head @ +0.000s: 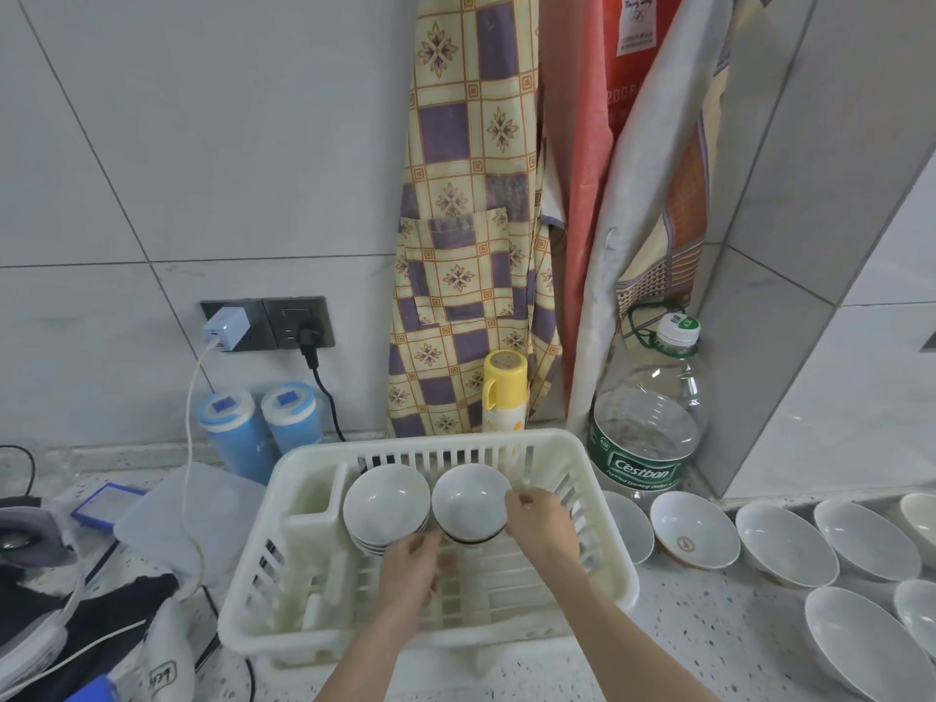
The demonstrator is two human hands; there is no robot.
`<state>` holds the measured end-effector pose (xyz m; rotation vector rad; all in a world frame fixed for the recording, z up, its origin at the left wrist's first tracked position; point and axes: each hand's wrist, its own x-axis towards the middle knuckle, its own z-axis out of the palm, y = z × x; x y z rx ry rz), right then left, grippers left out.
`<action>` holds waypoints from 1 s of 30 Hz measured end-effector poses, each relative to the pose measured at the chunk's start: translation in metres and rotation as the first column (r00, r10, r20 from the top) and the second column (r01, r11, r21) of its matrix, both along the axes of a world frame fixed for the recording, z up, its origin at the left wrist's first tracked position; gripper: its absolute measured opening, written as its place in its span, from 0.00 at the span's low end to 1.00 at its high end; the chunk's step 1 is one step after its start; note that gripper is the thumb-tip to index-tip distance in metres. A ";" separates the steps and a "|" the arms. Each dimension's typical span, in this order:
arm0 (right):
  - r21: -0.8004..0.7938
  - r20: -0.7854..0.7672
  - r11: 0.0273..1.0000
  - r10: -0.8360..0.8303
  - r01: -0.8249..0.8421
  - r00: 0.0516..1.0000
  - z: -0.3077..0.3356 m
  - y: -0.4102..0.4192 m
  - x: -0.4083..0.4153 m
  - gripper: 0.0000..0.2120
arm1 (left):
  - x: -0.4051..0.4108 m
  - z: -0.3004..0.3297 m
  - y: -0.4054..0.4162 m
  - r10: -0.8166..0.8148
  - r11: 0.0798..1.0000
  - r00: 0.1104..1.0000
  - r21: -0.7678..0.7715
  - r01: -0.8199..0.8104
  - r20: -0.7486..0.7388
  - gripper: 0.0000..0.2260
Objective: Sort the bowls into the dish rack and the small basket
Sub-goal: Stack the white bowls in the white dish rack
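Head view: I am looking down into the white dish rack (597,559) at lower centre of the frame, both arms reaching in from the bottom edge. My right hand (539,521) has its fingers curled over the right rim of a white bowl (468,501) with a dark band at its base. The bowl stands on edge, its hollow facing me. My left hand (410,570) is at the bowl's lower left, fingertips at its edge; whether it pinches the rim or only steadies it I cannot tell. I judge the two-handed hold keeps the bowl upright while it seats among the rack's ribs.

Just left of it a stack of bowls (386,504) leans the same way, so this one goes in as the next in the row. More loose bowls (694,529) wait on the speckled counter (709,625) at lower right, still to be sorted. A small basket I cannot pick out with confidence.
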<state>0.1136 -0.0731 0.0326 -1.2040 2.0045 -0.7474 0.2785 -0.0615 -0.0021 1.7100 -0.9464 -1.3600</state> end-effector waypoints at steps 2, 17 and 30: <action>-0.062 0.049 0.998 -0.003 0.006 0.999 0.012 0.007 -0.005 0.15 | 0.003 0.007 0.006 0.007 1.000 1.000 -0.009 -0.007 -0.012 0.07; -0.069 0.470 0.852 -0.430 0.518 0.770 0.022 0.090 -0.164 0.10 | -0.134 0.066 0.079 -0.340 0.939 0.917 -0.126 0.320 -0.207 0.14; 0.436 0.631 0.857 -0.508 0.274 0.587 -0.037 0.089 -0.244 0.08 | -0.257 -0.015 0.077 0.062 0.904 0.923 0.414 0.109 -0.379 0.12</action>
